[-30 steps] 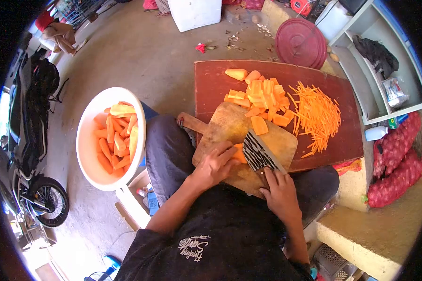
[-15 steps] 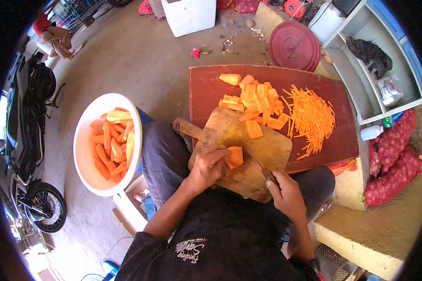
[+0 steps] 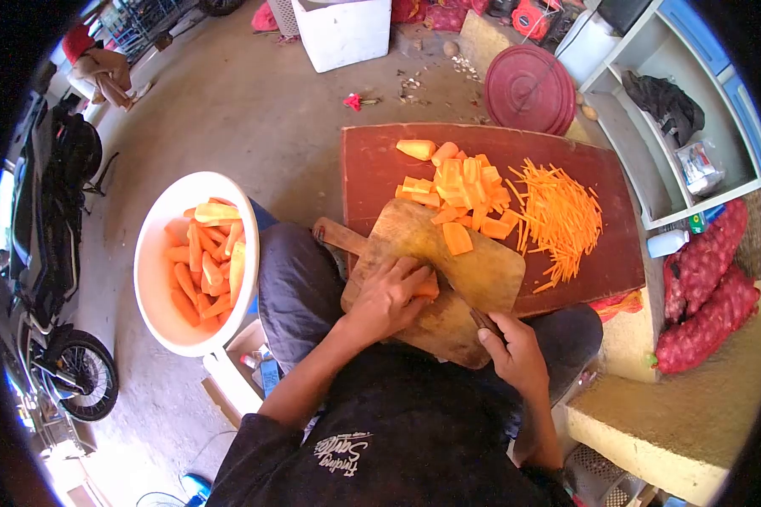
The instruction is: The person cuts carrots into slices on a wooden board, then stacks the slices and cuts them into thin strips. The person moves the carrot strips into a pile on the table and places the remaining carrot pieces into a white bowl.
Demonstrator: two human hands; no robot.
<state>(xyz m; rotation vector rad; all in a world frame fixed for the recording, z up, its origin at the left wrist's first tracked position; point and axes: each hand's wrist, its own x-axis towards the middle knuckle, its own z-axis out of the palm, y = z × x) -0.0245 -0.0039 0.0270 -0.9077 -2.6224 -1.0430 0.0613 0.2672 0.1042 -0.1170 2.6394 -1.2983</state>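
My left hand (image 3: 391, 297) is closed over a carrot piece (image 3: 428, 286) and presses it on the wooden cutting board (image 3: 490, 269), which rests across my lap. Much of the piece is hidden under my fingers. In my right hand (image 3: 516, 348) I grip a knife (image 3: 485, 321) by its handle; its thin blade points toward the carrot piece. One flat carrot slice (image 3: 458, 239) lies at the board's far edge. Beyond it, on a red-brown table (image 3: 372, 169), are carrot slabs and chunks (image 3: 465, 182) and a heap of carrot sticks (image 3: 562, 221).
At the left stands a white bucket (image 3: 148, 279) of peeled carrots. A motorcycle (image 3: 68, 363) is parked farther left. On the right are a shelf (image 3: 651, 182), red mesh sacks (image 3: 706, 317) and a ledge (image 3: 651, 431). A seated person (image 3: 101, 72) is far back left.
My left hand has shifted right and now covers most of the carrot piece, which showed more plainly before. My right hand with the knife has hardly moved.
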